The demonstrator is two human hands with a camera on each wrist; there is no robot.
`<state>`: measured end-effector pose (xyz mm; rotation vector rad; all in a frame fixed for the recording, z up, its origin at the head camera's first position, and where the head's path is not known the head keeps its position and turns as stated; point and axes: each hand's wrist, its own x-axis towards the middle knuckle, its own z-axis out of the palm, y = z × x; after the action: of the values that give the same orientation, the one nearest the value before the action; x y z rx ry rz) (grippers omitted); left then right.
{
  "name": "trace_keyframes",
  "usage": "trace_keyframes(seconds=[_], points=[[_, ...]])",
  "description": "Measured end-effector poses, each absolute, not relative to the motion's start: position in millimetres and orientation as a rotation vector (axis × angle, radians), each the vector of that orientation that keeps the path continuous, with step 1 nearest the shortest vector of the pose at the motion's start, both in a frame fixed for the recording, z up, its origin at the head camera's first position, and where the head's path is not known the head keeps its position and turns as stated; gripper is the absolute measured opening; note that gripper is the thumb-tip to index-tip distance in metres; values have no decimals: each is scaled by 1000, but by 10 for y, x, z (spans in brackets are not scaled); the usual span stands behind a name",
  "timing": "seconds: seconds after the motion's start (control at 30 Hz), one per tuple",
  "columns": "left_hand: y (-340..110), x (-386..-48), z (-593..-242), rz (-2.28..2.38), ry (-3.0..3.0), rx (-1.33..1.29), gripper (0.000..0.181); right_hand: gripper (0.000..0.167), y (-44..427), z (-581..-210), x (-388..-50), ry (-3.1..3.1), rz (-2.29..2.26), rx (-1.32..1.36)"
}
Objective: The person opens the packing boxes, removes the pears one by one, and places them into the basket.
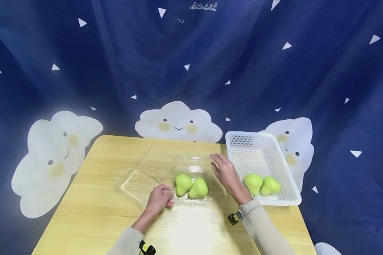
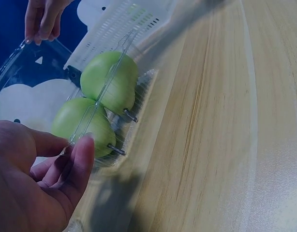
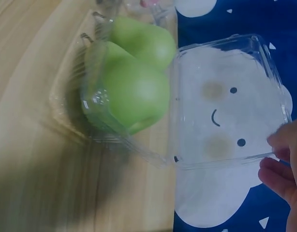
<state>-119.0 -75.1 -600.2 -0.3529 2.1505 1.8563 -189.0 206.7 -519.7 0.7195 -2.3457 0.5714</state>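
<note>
A clear plastic clamshell box [image 1: 191, 200] sits mid-table with its lid [image 3: 216, 101] raised. Two green pears [image 1: 183, 184] [image 1: 198, 188] lie side by side in its base, stems toward the near side. My left hand [image 1: 160, 199] is at the base's left; in the left wrist view thumb and finger [image 2: 83, 154] pinch its thin rim. With thumb and fingers my right hand [image 1: 224, 170] grips the lid's outer corner, as the right wrist view shows. The transparent plastic makes some edges hard to see.
Left of the box lies another clear plastic container [image 1: 137, 182], standing open. On the right stands a white perforated basket [image 1: 293, 187] holding two green pears [image 1: 253, 182] [image 1: 270, 186]. A blue cloud-patterned curtain [image 1: 178, 81] hangs behind the wooden table [image 1: 92, 212].
</note>
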Motion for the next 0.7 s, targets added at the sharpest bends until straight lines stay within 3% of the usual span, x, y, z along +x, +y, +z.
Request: trace_keyframes(seconds=[0.43, 0.7], points=[[-747, -1181, -5952, 1838, 2159, -356, 28, 55, 2068, -5114, -2014, -2572, 842, 525], [-740, -1170, -5939, 1814, 2192, -348, 25, 55, 2086, -5159, -2116, -2670, 1235, 294]])
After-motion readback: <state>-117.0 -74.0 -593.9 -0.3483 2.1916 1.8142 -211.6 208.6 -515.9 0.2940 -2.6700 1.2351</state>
